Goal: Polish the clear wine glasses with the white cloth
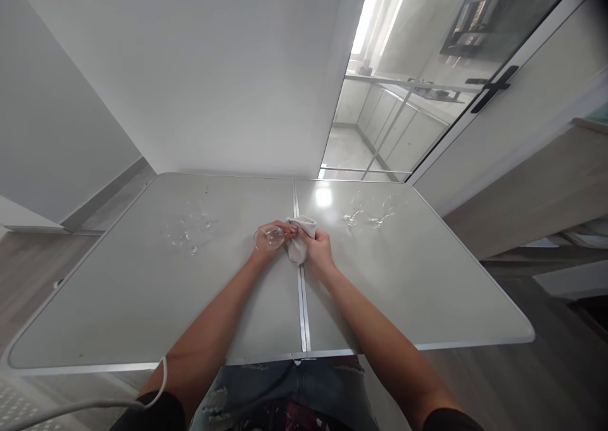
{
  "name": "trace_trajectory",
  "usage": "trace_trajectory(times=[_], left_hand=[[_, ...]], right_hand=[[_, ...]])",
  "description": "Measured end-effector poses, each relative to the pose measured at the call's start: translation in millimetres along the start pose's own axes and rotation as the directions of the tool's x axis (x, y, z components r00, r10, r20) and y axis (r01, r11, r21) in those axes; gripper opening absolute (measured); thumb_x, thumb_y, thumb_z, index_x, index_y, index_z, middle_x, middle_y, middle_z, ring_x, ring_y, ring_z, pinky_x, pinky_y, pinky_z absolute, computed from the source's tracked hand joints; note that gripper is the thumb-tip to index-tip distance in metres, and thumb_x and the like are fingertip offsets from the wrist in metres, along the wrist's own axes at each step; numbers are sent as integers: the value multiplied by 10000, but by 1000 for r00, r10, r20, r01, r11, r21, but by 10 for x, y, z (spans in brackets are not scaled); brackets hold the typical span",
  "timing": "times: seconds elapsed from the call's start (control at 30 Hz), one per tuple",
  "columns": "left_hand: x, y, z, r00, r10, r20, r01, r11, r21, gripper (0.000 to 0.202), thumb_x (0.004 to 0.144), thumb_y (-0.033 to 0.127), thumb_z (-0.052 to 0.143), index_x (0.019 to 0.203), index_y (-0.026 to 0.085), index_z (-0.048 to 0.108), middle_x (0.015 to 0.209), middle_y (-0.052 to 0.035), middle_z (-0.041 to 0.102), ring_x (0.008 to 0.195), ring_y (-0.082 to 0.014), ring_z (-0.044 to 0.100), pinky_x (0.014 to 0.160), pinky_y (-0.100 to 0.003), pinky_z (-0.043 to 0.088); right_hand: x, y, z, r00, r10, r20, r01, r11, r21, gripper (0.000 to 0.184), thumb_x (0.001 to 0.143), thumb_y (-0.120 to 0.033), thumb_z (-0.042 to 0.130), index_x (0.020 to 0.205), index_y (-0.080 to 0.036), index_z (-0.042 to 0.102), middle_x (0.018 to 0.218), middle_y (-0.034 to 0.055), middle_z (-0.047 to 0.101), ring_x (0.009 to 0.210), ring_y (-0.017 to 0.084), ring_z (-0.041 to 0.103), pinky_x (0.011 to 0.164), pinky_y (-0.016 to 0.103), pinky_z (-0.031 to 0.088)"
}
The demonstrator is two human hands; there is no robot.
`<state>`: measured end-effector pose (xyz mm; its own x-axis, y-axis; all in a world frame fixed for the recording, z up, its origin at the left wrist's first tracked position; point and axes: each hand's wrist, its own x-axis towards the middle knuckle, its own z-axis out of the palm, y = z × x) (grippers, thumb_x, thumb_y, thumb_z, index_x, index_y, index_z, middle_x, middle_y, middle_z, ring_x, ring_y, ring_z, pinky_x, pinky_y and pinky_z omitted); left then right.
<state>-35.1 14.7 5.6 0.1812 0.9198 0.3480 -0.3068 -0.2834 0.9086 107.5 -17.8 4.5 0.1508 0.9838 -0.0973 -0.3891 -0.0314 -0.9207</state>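
Near the table's centre seam, my left hand (275,231) is closed around a clear stemmed glass (269,238), whose bowl points to the left. My right hand (321,251) grips a pale cloth (299,248), which is wrapped about the foot end of the glass. The two hands almost meet at the cloth. Folds of cloth hide most of the foot and part of the stem.
Several clear glasses (187,231) are on the left half of the folding table (228,317). On the right half lie two stemmed glasses (380,218). A white wall (228,89) rises behind the table; a white cable (90,405) runs past my left arm.
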Motion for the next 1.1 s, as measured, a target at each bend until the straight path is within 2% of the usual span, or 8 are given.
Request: trace_trajectory(times=[0.17,0.27,0.4,0.57,0.7,0.87,1.0,1.1], left_hand=[[-11,72,-11,997,-8,-76,9,1000,17,289,682,369,895,726,187,674,813,-62,727,906,-235,728,918,-421,577],[-12,80,-11,990,-32,-135,35,999,19,292,682,354,892,737,189,657,829,-60,731,897,-225,731,918,-420,577],[-14,69,-6,998,-69,-11,69,998,2,308,649,347,908,734,191,657,819,-60,728,897,-243,733,900,-440,585],[-9,52,-26,986,-41,-160,46,999,29,293,675,335,888,739,196,637,817,-45,724,903,-228,734,917,-412,579],[-12,44,-21,997,-64,-43,65,998,23,277,690,344,879,762,191,659,855,-61,735,921,-233,733,920,-418,576],[5,48,-28,984,-30,-176,37,999,38,309,678,351,889,732,193,629,811,-42,719,892,-222,730,876,-391,581],[0,45,-29,996,-69,-59,72,996,46,304,689,376,882,759,188,653,859,-65,739,921,-232,734,913,-414,577],[0,35,-35,986,-20,-164,27,999,39,316,677,364,890,745,191,634,820,-47,725,904,-223,734,907,-407,580]], right_hand=[[-12,-106,38,964,108,242,-146,979,143,382,798,-537,755,954,-188,742,942,67,755,933,224,691,845,333,552],[-2,-131,1,964,167,208,-184,981,67,349,779,-491,792,925,-177,747,863,61,751,893,225,694,814,328,553],[-15,-176,-12,974,105,201,-144,972,186,336,797,-482,785,953,-188,747,948,58,765,926,214,691,868,330,549],[-33,-193,2,943,231,241,-257,963,81,301,798,-439,789,903,-160,748,891,79,766,885,224,702,838,331,555],[-11,-180,-13,967,154,204,-188,969,160,283,811,-442,771,926,-185,748,948,65,768,921,210,695,858,315,547],[14,-206,-56,949,215,230,-240,967,87,329,767,-456,802,905,-162,749,928,89,772,894,234,698,816,340,550],[2,-213,-46,960,172,218,-202,972,120,362,757,-479,804,933,-167,755,935,89,774,923,238,704,836,343,552],[-16,-208,-30,952,213,220,-232,971,65,374,735,-486,816,904,-160,751,896,97,775,908,252,707,790,348,557]])
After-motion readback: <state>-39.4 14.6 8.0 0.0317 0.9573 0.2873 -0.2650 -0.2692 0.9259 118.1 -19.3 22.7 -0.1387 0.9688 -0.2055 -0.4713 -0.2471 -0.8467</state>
